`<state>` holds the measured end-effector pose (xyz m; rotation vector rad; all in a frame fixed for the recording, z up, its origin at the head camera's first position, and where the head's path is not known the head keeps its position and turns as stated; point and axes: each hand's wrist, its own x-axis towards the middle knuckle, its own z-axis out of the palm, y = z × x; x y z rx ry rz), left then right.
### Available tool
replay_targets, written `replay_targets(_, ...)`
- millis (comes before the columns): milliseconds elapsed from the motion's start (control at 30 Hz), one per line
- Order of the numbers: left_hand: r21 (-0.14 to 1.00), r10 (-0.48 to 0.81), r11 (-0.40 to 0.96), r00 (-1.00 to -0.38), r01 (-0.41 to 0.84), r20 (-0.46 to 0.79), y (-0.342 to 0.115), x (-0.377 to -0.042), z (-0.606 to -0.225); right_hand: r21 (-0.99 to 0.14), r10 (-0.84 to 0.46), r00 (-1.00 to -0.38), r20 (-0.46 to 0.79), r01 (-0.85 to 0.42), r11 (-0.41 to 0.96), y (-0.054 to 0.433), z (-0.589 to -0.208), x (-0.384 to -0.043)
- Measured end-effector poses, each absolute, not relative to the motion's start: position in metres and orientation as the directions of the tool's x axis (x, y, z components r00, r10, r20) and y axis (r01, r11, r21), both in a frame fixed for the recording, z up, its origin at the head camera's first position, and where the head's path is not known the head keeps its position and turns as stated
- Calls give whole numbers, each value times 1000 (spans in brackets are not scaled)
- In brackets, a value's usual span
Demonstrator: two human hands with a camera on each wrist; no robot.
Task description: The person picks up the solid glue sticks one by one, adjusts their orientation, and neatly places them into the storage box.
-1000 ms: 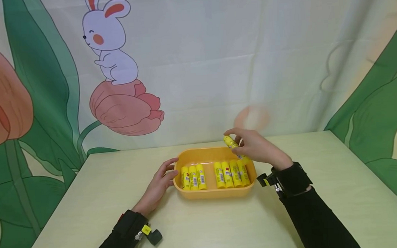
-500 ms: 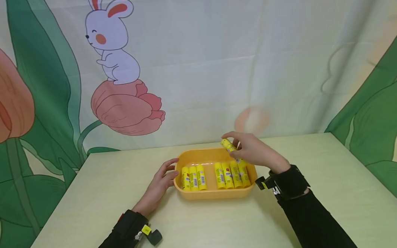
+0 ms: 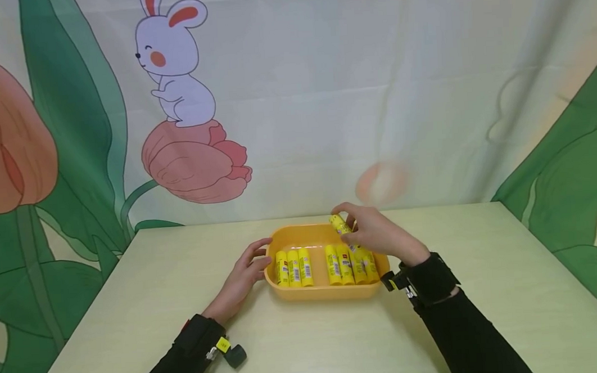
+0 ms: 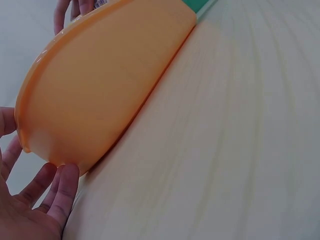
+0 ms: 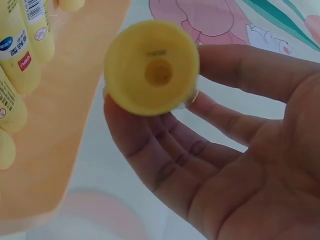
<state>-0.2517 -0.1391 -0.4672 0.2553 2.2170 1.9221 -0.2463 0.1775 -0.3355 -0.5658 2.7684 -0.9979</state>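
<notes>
A yellow-orange plastic tray [image 3: 304,293] holds two groups of yellow glue sticks, three on the left [image 3: 294,269] and several on the right [image 3: 339,265]. My right hand [image 3: 374,231] pinches another glue stick [image 3: 339,224] between thumb and fingers, tilted over the tray's back right part. In the right wrist view its round, hollow end [image 5: 150,67] faces the camera. My left hand [image 3: 244,276] rests at the tray's left end. Seen from the left wrist, its fingertips [image 4: 67,175] touch the outer wall, the fingers loosely extended.
The tray stands on a pale wooden table [image 3: 307,344] near its back edge. Behind hangs a cloth backdrop [image 3: 300,124] printed with a rabbit, flowers and leaves. Between the two groups of glue sticks, the tray's floor [image 3: 319,264] shows.
My right hand has moved slightly left and lower with the glue stick. The left hand stays at the tray's end. The whole head view has shifted slightly.
</notes>
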Motion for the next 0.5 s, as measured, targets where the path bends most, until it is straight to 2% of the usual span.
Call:
replay_targets(233,990,254,139,-967,5,-31,-139,-252,-466,-638,-400,-916,-39,-285,715,167,-335,-259)
replay_targets(500,990,256,139,-966,-7,-42,-138,-250,-468,-722,-382,-897,-222,-112,683,150,-340,-275)
